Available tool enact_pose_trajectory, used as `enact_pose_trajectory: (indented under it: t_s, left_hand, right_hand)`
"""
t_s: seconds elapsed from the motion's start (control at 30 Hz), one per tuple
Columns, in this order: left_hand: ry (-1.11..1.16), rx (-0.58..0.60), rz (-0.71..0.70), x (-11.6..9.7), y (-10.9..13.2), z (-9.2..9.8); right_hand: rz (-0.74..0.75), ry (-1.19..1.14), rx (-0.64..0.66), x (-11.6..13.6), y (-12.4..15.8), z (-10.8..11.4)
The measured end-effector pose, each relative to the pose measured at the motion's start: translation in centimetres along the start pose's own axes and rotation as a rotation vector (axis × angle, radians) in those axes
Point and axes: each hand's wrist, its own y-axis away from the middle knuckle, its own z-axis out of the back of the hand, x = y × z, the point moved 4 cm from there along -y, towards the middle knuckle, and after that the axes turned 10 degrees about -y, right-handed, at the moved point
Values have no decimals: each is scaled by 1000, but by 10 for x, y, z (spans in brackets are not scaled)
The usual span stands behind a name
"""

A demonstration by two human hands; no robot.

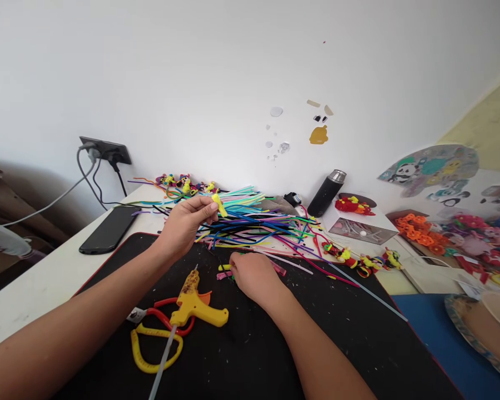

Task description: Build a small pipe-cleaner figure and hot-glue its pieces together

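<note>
My left hand (pixel 187 222) is raised over the mat's far edge, with thumb and fingers pinching a small yellow fuzzy piece (pixel 219 205), apparently bent pipe cleaner. My right hand (pixel 256 276) rests low on the black mat (pixel 266 350), its fingers curled down and mostly hidden. Beside those fingers lie short yellow and pink pieces (pixel 224 272); what they grip, if anything, I cannot make out. Behind both hands spreads a heap of coloured pipe cleaners (pixel 258 222). Nearer me, a yellow hot glue gun (pixel 198 305) with a long glue stick lies across red- and yellow-handled cutting tools (pixel 156 350).
A phone (pixel 108 229) lies at left, below a wall socket (pixel 105 150) with cables. At the back right, a black flask (pixel 326 193) leans by a white box (pixel 358 222). Small fuzzy figures (pixel 360 261) line the mat's right side. A loose glue stick (pixel 369 291) crosses the mat's right edge.
</note>
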Motion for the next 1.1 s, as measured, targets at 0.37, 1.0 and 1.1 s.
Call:
enact_pose_trajectory:
  t_s: [0.37, 1.0, 1.1]
  left_hand:
    - [-23, 13, 22, 4, 2, -2]
    - [-242, 109, 71, 11, 14, -19]
    - [-236, 122, 83, 14, 15, -22]
  right_hand:
    - [-91, -128, -89, -12, 1, 20]
    - [-68, -1458, -479, -28, 1, 39]
    - [-60, -1479, -478, -27, 1, 37]
